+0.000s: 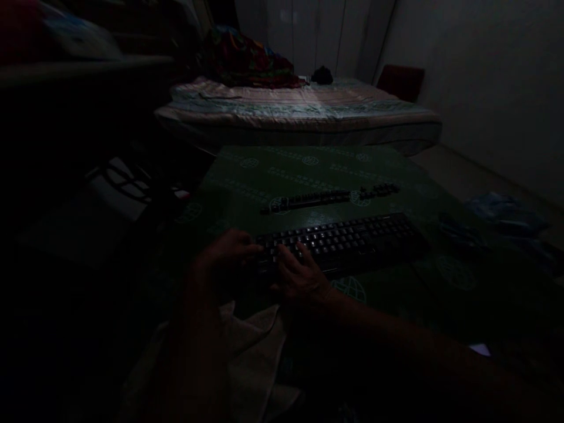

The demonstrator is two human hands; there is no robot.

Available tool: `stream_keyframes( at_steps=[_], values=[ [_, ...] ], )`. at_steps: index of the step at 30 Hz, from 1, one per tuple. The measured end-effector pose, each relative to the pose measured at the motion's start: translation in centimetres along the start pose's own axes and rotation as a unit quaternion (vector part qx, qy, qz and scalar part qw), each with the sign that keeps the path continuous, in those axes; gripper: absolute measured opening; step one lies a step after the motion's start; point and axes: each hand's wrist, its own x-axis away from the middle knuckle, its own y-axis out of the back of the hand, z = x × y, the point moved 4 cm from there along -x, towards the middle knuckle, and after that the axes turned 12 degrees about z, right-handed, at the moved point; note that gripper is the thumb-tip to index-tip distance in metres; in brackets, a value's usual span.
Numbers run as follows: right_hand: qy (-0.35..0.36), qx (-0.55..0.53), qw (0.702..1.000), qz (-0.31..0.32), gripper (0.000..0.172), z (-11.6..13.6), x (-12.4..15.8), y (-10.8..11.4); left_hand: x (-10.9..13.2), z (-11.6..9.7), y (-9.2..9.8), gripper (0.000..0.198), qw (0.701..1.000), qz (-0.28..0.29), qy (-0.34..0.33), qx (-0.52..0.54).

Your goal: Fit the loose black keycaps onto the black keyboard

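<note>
A black keyboard [339, 244] lies at a slant on a green-covered table; small pale spots show over much of its left and middle key area. At its left end my left hand [233, 247] has its fingers drawn together against the corner; whatever is between them is too dark to make out. My right hand [304, 279] rests on the keyboard's left part, fingers apart and touching the keys, the thumb low by the front edge. Behind the keyboard runs a row of loose dark keycaps [317, 200], with more keycaps [379, 190] at its right end.
The green table cover [247, 182] has a pale globe print. A light cloth [255, 341] hangs below my hands. Dark crumpled bundles [462, 235] lie at the right. Beyond the table stands a bed [308, 111] with a patterned blanket [251, 59]. The room is very dim.
</note>
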Motion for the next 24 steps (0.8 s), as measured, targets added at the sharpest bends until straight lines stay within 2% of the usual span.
stream_keyframes(
  at_steps=[3,9,19,24],
  values=[
    [-0.010,-0.003,1.000,-0.012,0.027,0.1,0.4,-0.3,-0.1,0.1,-0.4,0.024,1.000,0.022,-0.010,-0.006],
    [-0.025,0.005,1.000,-0.012,0.028,0.2,0.6,0.6,-0.2,0.1,-0.4,0.028,0.999,0.042,-0.022,-0.020],
    [-0.009,-0.022,1.000,-0.011,0.021,0.2,0.9,0.4,0.1,-0.2,-0.8,0.024,0.999,0.033,-0.025,-0.036],
    [-0.070,-0.049,0.996,-0.004,0.026,-0.5,1.7,0.1,0.0,-0.2,-0.9,0.020,0.999,0.034,-0.015,-0.032]
  ],
)
